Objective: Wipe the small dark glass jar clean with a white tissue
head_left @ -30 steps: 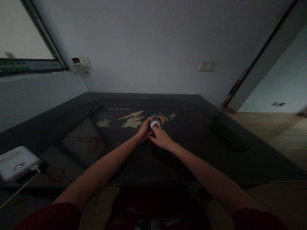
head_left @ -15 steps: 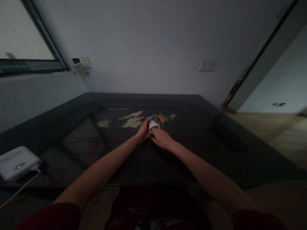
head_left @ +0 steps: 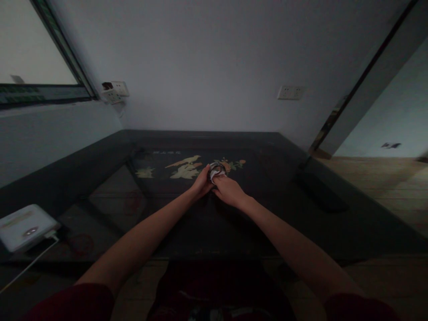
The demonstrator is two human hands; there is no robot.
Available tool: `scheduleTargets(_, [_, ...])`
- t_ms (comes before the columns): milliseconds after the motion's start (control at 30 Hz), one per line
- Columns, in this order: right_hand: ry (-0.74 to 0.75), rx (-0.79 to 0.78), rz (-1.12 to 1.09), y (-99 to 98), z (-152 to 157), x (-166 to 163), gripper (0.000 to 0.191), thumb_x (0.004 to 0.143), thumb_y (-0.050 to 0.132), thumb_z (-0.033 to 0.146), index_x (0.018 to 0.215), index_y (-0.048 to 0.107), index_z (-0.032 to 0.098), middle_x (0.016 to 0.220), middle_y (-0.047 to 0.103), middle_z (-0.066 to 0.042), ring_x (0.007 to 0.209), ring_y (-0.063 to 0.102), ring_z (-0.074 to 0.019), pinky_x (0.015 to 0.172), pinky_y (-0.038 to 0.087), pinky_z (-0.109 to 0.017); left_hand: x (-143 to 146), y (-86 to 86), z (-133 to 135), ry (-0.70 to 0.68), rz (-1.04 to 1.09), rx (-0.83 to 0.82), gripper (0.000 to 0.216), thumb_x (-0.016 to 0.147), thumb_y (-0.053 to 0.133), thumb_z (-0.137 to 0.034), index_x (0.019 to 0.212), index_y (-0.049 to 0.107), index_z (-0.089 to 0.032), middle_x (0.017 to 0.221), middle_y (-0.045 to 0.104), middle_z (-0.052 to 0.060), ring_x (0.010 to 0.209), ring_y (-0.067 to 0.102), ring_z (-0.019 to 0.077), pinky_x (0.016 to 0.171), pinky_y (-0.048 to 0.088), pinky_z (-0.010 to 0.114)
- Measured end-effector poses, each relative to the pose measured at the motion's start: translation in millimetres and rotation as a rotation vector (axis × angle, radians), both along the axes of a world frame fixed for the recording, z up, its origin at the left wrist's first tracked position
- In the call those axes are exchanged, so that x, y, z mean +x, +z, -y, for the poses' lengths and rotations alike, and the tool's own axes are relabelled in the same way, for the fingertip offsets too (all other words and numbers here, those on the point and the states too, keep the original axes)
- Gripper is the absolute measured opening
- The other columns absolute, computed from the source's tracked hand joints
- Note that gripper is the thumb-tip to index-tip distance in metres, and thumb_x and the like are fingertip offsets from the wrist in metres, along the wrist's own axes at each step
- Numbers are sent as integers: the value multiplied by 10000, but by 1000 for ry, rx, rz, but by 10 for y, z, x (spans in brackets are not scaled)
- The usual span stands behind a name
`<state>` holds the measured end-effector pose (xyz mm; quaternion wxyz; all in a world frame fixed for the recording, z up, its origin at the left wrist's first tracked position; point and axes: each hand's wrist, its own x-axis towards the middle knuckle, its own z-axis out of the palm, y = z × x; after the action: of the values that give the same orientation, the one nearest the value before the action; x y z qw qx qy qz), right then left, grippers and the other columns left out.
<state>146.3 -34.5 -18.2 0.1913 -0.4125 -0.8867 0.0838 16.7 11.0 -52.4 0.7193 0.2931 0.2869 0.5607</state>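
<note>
Over the middle of the dark table, my left hand (head_left: 202, 182) is closed around the side of a small round vessel (head_left: 210, 172) with a dark, shiny rim, like a glass or a cup. Its exact kind is hard to make out in the dim light. My right hand (head_left: 230, 191) presses a crumpled white cloth or tissue (head_left: 214, 178) against the near inside of the rim. The fingertips of this hand are partly hidden in the opening. Both hands meet at the vessel, above a printed bird-and-flower picture (head_left: 185, 169).
On the dark glossy table (head_left: 187, 232), a white box-shaped device (head_left: 28, 227) with a cable (head_left: 30, 265) stands at the left edge. A dark flat object (head_left: 319, 191) lies to the right. The wall behind carries sockets (head_left: 290, 92); a window (head_left: 36, 44) is upper left.
My right hand has pushed the white cloth lower, so less of it shows above the rim. The round vessel is turned slightly and its opening shows more. My left hand keeps its hold.
</note>
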Motion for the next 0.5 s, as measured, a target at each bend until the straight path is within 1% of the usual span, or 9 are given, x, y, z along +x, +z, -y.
scheduleTargets(33, [-3, -27, -44, -30, -16, -5, 262, 833, 586, 161, 1086, 570, 93, 1147, 648, -200, 1075, 608, -301, 937, 459, -431, 1, 10, 13, 7, -7, -3, 363, 967, 402, -360, 1012, 672, -122, 968, 721, 101, 971, 665, 212, 935, 490, 331])
scheduleTargets(100, [-6, -82, -140, -93, -61, -30, 257, 837, 579, 213, 1071, 553, 110, 1064, 670, -151, 949, 643, -258, 830, 501, -380, 8, 38, 40, 24, -19, -10, 359, 967, 406, -361, 1013, 671, -124, 968, 722, 101, 983, 663, 217, 936, 493, 333])
scheduleTargets(167, [5, -122, -237, -150, -109, -72, 282, 858, 536, 254, 1106, 519, 120, 1036, 669, -112, 903, 645, -218, 783, 510, -332, 21, 69, 61, 42, -26, -13, 353, 969, 405, -353, 1018, 669, -124, 975, 723, 103, 1001, 657, 218, 947, 488, 327])
scheduleTargets(200, [21, -145, -311, -171, -128, -94, 304, 874, 501, 263, 1144, 495, 124, 1053, 662, -102, 915, 642, -203, 793, 509, -318, 30, 84, 69, 49, -27, -13, 349, 969, 406, -349, 1023, 668, -124, 983, 722, 103, 1014, 653, 217, 956, 484, 322])
scheduleTargets(300, [103, -259, -645, -193, -152, -139, 376, 898, 427, 265, 1251, 423, 136, 1143, 633, -101, 1002, 626, -180, 883, 487, -306, 55, 119, 89, 59, -29, -9, 349, 969, 406, -347, 1040, 665, -124, 1004, 720, 104, 1048, 643, 215, 979, 469, 313])
scheduleTargets(333, [109, -277, -677, -184, -150, -139, 389, 896, 429, 263, 1262, 415, 134, 1162, 625, -106, 1028, 620, -180, 900, 480, -303, 59, 127, 96, 61, -31, -10, 354, 970, 402, -349, 1037, 666, -123, 1002, 720, 105, 1052, 642, 218, 981, 467, 315])
scheduleTargets(367, [97, -275, -631, -165, -144, -131, 391, 890, 446, 260, 1257, 422, 128, 1166, 623, -112, 1039, 616, -184, 901, 478, -301, 62, 134, 104, 63, -34, -11, 361, 971, 397, -353, 1032, 667, -122, 996, 722, 106, 1052, 644, 222, 980, 469, 319])
scheduleTargets(467, [16, -192, -256, -71, -109, -68, 325, 862, 518, 224, 1165, 492, 108, 1089, 653, -117, 966, 636, -199, 827, 491, -299, 61, 148, 128, 63, -47, -15, 365, 970, 395, -358, 1014, 669, -121, 978, 725, 108, 1035, 652, 232, 964, 481, 336])
scheduleTargets(500, [5, -176, -179, -33, -95, -41, 280, 856, 534, 212, 1117, 522, 111, 1044, 668, -113, 920, 644, -204, 797, 492, -302, 60, 149, 134, 59, -53, -16, 364, 970, 395, -356, 1011, 669, -120, 977, 726, 109, 1028, 655, 233, 959, 484, 340])
